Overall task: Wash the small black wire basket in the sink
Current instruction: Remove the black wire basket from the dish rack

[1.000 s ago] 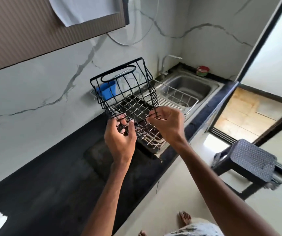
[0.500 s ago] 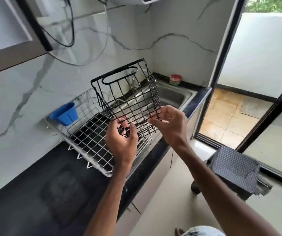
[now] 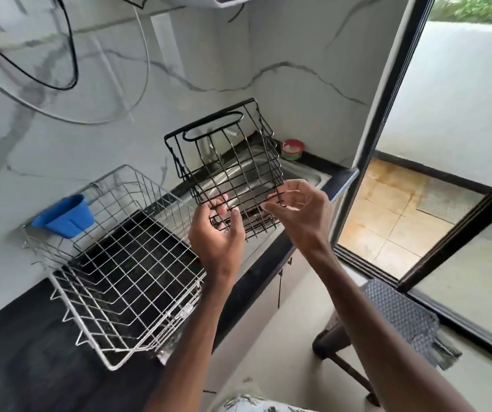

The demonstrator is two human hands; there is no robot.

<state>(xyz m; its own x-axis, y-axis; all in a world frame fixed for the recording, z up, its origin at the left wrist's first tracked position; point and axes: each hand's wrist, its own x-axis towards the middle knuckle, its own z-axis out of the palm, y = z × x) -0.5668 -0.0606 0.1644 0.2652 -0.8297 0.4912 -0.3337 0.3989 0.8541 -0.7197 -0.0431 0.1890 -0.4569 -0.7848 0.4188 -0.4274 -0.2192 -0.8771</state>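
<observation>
Item: small black wire basket (image 3: 229,171). Held in the air, tilted, above the front edge of the desk (image 3: 30,367), in front of the steel sink (image 3: 313,177) and not in it; part of the sink is seen through its wires.

Left hand (image 3: 215,236): fingers (image 3: 235,218) curled round the basket's lower wires. Right hand (image 3: 301,212): thumb and fingertips (image 3: 271,207) pinched on the lower right edge, remaining fingers loosely curved.

Surface: dark, matt desk, run along a white marble-veined wall (image 3: 298,55). A silver wire dish rack (image 3: 126,278) is set on it left of the basket, with a blue plastic holder (image 3: 66,218) hung on its far rim. A small red and green tub (image 3: 292,149) is placed in the corner behind the sink.

Room: a black cable (image 3: 72,55) is looped across the wall. A black-framed sliding door (image 3: 387,129) is seen to the right, with a stained tiled floor (image 3: 387,209) beyond. A dark woven-top stool (image 3: 402,319) is stood near the door.
</observation>
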